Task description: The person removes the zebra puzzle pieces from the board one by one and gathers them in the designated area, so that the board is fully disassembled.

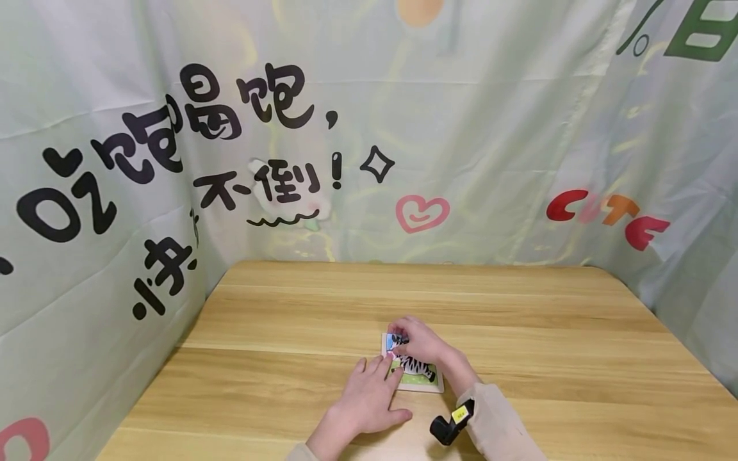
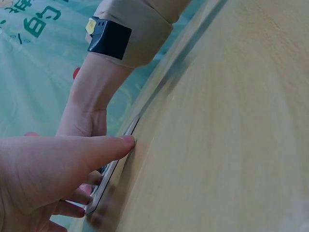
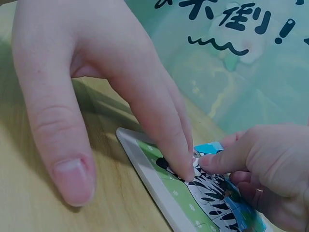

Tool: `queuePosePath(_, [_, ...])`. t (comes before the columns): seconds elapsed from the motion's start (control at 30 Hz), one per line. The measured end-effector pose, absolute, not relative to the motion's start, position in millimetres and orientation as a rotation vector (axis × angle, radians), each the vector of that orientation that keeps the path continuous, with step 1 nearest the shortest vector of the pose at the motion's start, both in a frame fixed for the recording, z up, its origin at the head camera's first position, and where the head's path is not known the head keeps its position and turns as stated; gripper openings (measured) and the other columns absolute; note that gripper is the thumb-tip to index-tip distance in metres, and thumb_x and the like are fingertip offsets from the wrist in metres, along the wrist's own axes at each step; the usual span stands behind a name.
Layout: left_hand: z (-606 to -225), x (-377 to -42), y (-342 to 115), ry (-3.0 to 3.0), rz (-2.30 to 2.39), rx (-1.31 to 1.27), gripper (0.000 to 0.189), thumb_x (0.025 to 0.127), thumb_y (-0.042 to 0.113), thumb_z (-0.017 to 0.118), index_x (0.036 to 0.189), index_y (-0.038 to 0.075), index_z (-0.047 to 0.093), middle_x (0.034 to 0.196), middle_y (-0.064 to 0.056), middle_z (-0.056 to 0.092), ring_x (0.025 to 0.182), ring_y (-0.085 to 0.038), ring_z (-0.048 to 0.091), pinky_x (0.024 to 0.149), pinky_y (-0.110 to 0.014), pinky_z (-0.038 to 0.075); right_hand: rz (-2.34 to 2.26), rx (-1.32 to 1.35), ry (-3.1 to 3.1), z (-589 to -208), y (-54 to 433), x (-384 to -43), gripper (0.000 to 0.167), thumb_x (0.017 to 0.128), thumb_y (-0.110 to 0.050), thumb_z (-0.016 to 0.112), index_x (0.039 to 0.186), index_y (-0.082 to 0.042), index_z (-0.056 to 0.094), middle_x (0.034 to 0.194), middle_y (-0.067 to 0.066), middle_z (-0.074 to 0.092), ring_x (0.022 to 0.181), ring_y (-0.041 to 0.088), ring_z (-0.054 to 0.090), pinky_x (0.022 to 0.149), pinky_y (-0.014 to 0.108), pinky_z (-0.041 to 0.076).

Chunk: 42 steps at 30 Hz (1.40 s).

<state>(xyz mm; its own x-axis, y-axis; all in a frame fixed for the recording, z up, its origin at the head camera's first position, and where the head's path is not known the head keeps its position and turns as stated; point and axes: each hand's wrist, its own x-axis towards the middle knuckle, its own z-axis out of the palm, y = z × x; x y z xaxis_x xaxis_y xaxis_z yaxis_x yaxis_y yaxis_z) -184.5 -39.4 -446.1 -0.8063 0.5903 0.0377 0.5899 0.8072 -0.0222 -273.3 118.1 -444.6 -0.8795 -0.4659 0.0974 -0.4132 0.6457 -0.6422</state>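
A zebra jigsaw puzzle (image 1: 414, 379) in a pale tray lies on the table in front of me, striped black and white over a green and blue ground. My left hand (image 1: 371, 398) is spread, its straight fingertips resting on the puzzle's left part and its thumb out to the side. From the right, my right hand (image 1: 423, 342) reaches over the upper left corner, fingers curled. In the right wrist view its thumb and forefinger pinch a blue puzzle piece (image 3: 208, 148) by the zebra's head; most of that piece is hidden behind the fingers.
The wooden table (image 1: 277, 320) stretches away on both sides of the puzzle. Behind it hangs a pale printed curtain (image 1: 490, 153) with dark lettering. A small black camera (image 1: 452, 424) sits on my right wrist at the sleeve cuff.
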Motion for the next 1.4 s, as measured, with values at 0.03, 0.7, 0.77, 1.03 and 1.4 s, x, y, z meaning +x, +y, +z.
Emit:
queuePosePath(0.03, [-446, -185, -40, -2.944, 0.012, -0.963, 0.075, 0.082, 0.064, 0.050, 0.136, 0.013, 0.048, 0.142, -0.012, 0.040, 0.129, -0.028, 0.038, 0.103, -0.048, 0.031, -1.068, -0.746, 2.776, -445, 118, -273, 0.024, 0.078, -0.002, 0.070, 0.100, -0.009, 0.063, 0.092, 0.001, 0.053, 0.084, 0.017, 0.049, 0.077, 0.038, 0.044])
queuePosePath(0.7, [-445, -184, -40, -2.958, -0.038, -0.950, 0.076, 0.081, 0.065, 0.051, 0.137, 0.013, 0.047, 0.143, -0.014, 0.037, 0.130, -0.029, 0.035, 0.105, -0.049, 0.029, -1.533, -0.590, 2.617, -449, 131, -279, 0.012, 0.086, 0.000, 0.060, 0.097, -0.005, 0.063, 0.084, 0.002, 0.058, 0.080, 0.016, 0.054, 0.073, 0.030, 0.045])
queuePosePath(0.77, [-445, -184, -40, -2.964, -0.042, -0.952, 0.077, 0.082, 0.065, 0.050, 0.137, 0.013, 0.046, 0.144, -0.015, 0.037, 0.131, -0.029, 0.035, 0.105, -0.049, 0.028, -1.596, -0.518, 2.594, -448, 134, -278, 0.013, 0.087, -0.001, 0.060, 0.098, -0.004, 0.063, 0.087, 0.003, 0.059, 0.082, 0.017, 0.054, 0.075, 0.031, 0.045])
queuePosePath(1.03, [-446, -182, -39, -2.966, -0.037, -0.945, 0.079, 0.081, 0.068, 0.048, 0.138, 0.013, 0.045, 0.144, -0.015, 0.036, 0.131, -0.030, 0.034, 0.105, -0.049, 0.028, -1.699, -0.368, 2.588, -445, 165, -276, 0.016, 0.085, -0.002, 0.062, 0.100, 0.002, 0.061, 0.088, 0.009, 0.061, 0.079, 0.019, 0.055, 0.065, 0.030, 0.049])
queuePosePath(1.4, [-449, -183, -39, -2.968, -0.047, -0.955, 0.082, 0.081, 0.069, 0.045, 0.139, 0.012, 0.043, 0.145, -0.016, 0.034, 0.132, -0.030, 0.032, 0.106, -0.048, 0.028, -1.699, -0.195, 2.648, -446, 227, -272, 0.017, 0.086, 0.002, 0.059, 0.100, 0.012, 0.057, 0.078, 0.007, 0.057, 0.063, 0.015, 0.050, 0.052, 0.025, 0.047])
